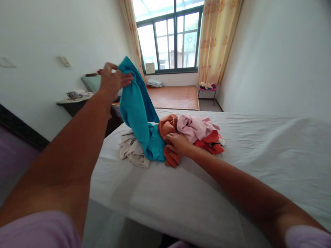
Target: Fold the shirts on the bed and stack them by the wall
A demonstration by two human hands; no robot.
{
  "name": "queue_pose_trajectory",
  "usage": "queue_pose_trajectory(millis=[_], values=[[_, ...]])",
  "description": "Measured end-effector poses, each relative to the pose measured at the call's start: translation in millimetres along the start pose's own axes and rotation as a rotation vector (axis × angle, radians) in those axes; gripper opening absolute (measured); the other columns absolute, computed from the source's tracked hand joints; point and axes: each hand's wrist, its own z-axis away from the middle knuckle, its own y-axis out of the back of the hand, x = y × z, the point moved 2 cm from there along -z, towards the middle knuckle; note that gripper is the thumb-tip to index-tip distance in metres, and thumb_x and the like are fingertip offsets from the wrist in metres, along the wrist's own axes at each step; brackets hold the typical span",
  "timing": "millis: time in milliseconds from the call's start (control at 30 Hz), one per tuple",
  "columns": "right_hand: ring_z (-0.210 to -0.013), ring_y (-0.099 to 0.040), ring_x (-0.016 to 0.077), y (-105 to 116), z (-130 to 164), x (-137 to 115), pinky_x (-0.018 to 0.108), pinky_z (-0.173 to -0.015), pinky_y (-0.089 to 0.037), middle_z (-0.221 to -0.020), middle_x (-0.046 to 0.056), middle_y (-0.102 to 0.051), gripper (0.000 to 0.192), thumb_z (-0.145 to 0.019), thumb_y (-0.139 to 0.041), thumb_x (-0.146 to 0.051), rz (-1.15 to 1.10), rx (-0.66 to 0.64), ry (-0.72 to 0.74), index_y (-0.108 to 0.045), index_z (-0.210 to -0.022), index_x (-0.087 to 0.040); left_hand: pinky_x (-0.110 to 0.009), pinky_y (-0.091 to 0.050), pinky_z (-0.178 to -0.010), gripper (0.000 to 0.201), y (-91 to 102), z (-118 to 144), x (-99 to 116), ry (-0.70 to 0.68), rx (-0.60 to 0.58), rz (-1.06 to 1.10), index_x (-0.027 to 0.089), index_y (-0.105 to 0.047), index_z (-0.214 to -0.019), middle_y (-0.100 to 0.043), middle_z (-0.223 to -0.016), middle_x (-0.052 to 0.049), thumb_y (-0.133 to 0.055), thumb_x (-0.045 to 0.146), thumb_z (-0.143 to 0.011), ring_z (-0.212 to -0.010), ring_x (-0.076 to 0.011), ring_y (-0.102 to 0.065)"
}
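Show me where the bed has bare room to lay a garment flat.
Bare sheet lies right of the clothes pile, and between the pile and the near bed edge. It is crowded mid-bed: left hand lifts the teal garment, right hand rests on the orange one.

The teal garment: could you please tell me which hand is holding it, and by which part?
The left hand pinches the teal garment at its raised top edge; the rest hangs onto the clothes pile.
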Motion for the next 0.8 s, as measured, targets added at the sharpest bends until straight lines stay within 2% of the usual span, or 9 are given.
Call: queue_pose_trajectory(millis=[100,167,300,367,433,533,600,667,800], values=[[-0.105,-0.058,0.0217,-4,-12,-28,0.033,-0.089,-0.042,-0.108,0.008,-0.068,0.024,-0.099,-0.046,-0.030,-0.013,0.111,0.038,-0.065,-0.110,-0.021,-0.029,-0.053,-0.080,0.036,-21.4,37,-34,0.099,-0.464,-0.063,0.019,-0.040,-0.123,-0.070,-0.106,-0.005,-0.055,0.030,-0.092,-0.091,-0.0124,-0.065],[-0.102,-0.060,0.0253,-16,-21,-47,0.035,-0.081,-0.045,-0.107,0.009,-0.068,0.025,-0.095,-0.051,-0.039,0.004,0.039,0.057,-0.065,-0.109,-0.022,-0.030,-0.055,-0.069,0.044,-22.6,65,-55,0.160,-0.662,-0.193,0.017,-0.050,-0.117,-0.072,-0.101,-0.009,-0.064,0.041,-0.082,-0.085,-0.0187,-0.068],[-0.084,-0.065,0.0265,-43,-34,-55,0.033,-0.062,-0.046,-0.096,0.010,-0.070,0.015,-0.084,-0.063,-0.031,-0.006,-0.097,-0.028,-0.067,-0.094,-0.021,-0.025,-0.051,-0.055,0.031,9.0,101,-77,0.247,-0.922,-0.688,0.017,-0.062,-0.080,-0.074,-0.081,-0.007,-0.063,0.048,-0.073,-0.070,-0.0195,-0.068],[-0.075,-0.065,0.0215,-43,-43,-43,0.030,-0.059,-0.045,-0.088,0.005,-0.070,0.010,-0.082,-0.059,-0.026,-0.096,-0.045,-0.074,-0.065,-0.089,-0.021,-0.023,-0.049,-0.052,0.027,32.5,112,-83,0.312,-0.985,-0.875,0.018,-0.063,-0.071,-0.073,-0.076,-0.007,-0.062,0.044,-0.070,-0.067,-0.0195,-0.068],[-0.070,-0.063,0.0166,-28,-56,-17,0.026,-0.057,-0.046,-0.081,0.001,-0.066,0.011,-0.084,-0.053,-0.028,-0.352,0.163,-0.235,-0.060,-0.088,-0.021,-0.023,-0.049,-0.052,0.023,51.6,124,-90,0.386,-1.032,-0.964,0.018,-0.066,-0.074,-0.073,-0.075,-0.007,-0.063,0.040,-0.066,-0.068,-0.0205,-0.068],[-0.065,-0.062,0.0121,7,-69,30,0.021,-0.054,-0.047,-0.078,-0.001,-0.060,0.016,-0.088,-0.042,-0.032,-0.913,0.698,-0.572,-0.051,-0.094,-0.021,-0.024,-0.049,-0.054,0.028,62.0,144,-104,0.442,-1.047,-0.973,0.019,-0.071,-0.084,-0.074,-0.080,-0.007,-0.060,0.040,-0.068,-0.070,-0.0205,-0.068],[-0.069,-0.063,0.0112,22,-70,51,0.021,-0.057,-0.049,-0.084,-0.001,-0.060,0.018,-0.087,-0.043,-0.035,-1.108,0.947,-0.612,-0.047,-0.098,-0.022,-0.024,-0.048,-0.057,0.030,56.8,156,-116,0.361,-0.990,-1.046,0.020,-0.072,-0.081,-0.073,-0.077,-0.008,-0.055,0.045,-0.075,-0.068,-0.0195,-0.067],[-0.073,-0.063,0.0115,24,-66,61,0.022,-0.061,-0.052,-0.088,-0.001,-0.061,0.023,-0.083,-0.050,-0.039,-1.174,0.984,-0.569,-0.047,-0.098,-0.022,-0.025,-0.047,-0.060,0.033,46.7,165,-125,0.212,-0.869,-1.183,0.022,-0.072,-0.075,-0.073,-0.077,-0.008,-0.050,0.047,-0.080,-0.071,-0.0202,-0.067],[-0.072,-0.061,0.0138,0,-43,61,0.025,-0.061,-0.052,-0.084,0.000,-0.063,0.033,-0.074,-0.060,-0.046,-1.153,0.805,-0.550,-0.053,-0.094,-0.020,-0.028,-0.046,-0.065,0.025,37.2,164,-129,0.097,-0.635,-1.285,0.024,-0.072,-0.075,-0.073,-0.084,-0.007,-0.056,0.043,-0.079,-0.082,-0.0238,-0.067]])
